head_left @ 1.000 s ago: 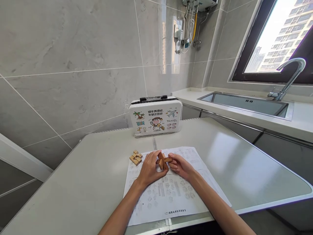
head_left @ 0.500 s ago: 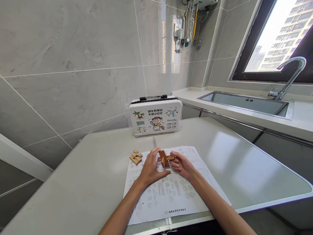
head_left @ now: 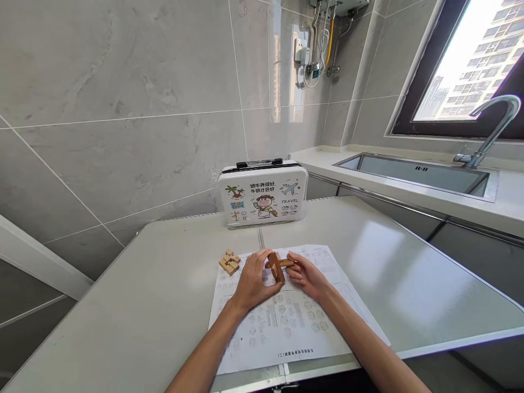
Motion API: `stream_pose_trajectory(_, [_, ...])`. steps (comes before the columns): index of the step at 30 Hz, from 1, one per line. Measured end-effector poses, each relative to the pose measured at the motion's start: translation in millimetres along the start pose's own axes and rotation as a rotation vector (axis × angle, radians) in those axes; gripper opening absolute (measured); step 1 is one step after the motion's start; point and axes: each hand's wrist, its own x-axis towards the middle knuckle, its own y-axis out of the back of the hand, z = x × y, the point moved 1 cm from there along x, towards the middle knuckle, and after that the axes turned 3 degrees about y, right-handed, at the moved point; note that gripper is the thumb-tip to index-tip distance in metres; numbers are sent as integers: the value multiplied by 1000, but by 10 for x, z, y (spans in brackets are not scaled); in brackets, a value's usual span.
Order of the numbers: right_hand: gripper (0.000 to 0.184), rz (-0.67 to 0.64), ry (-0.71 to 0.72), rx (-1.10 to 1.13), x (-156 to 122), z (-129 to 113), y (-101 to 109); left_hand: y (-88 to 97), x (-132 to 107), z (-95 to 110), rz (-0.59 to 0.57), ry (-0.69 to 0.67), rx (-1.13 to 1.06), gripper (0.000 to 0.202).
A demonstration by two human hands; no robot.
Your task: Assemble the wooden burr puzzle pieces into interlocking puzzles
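Observation:
Above the printed sheet [head_left: 282,349], both hands hold a brown wooden burr puzzle [head_left: 277,266] made of crossed bars. My left hand [head_left: 254,281] grips its upright bar between the thumb below and the fingers above. My right hand [head_left: 305,274] pinches the end of the bar that sticks out to the right. A lighter wooden block puzzle [head_left: 230,262] lies on the upper left corner of the sheet, left of my left hand. Small diagrams cover the paper.
A white carry case [head_left: 264,196] with cartoon prints stands at the back of the table [head_left: 143,305], against the tiled wall. On the right, a counter holds a sink [head_left: 421,173] and a faucet [head_left: 491,131].
My left thumb has closed up onto the lower end of the upright bar, and the wooden puzzle has turned slightly. My right hand keeps its pinch. The view has shifted a little.

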Motion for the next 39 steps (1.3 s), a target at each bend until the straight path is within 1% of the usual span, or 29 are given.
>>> stream_pose_trajectory(7, [51, 107, 119, 31, 74, -5, 108, 25, -9, 7, -11, -5, -18, 85])
stream_pose_trajectory(9, [52, 141, 164, 49, 99, -14, 156, 25, 2, -6, 17, 23, 8, 84])
stream_pose_trajectory(11, [52, 169, 197, 60, 118, -23, 199, 28, 24, -36, 72, 80, 79, 83])
stream_pose_trajectory(13, [53, 186, 211, 61, 127, -29, 226, 39, 49, -84, 140, 153, 181, 80])
stream_pose_trajectory(15, [53, 193, 215, 55, 128, -31, 232, 60, 68, -149, 183, 219, 279, 75])
stream_pose_trajectory(18, [51, 191, 211, 45, 119, -29, 217, 101, 70, -273, 191, 286, 369, 65])
stream_pose_trajectory(22, [52, 180, 196, 32, 109, -29, 195, 144, 33, -470, 191, 342, 386, 57])
stream_pose_trajectory(24, [53, 174, 190, 27, 107, -32, 192, 149, 7, -568, 180, 358, 383, 55])
stream_pose_trajectory(27, [53, 168, 185, 26, 106, -35, 191, 137, -33, -700, 128, 407, 363, 56])
stream_pose_trajectory(31, [53, 170, 178, 25, 100, -32, 191, 118, -77, -819, 59, 465, 333, 65])
stream_pose_trajectory(34, [52, 173, 167, 24, 93, -25, 192, 137, -93, -878, 8, 458, 306, 70])
stream_pose_trajectory(39, [49, 177, 161, 19, 87, -13, 197, 242, -114, -987, -70, 408, 252, 68])
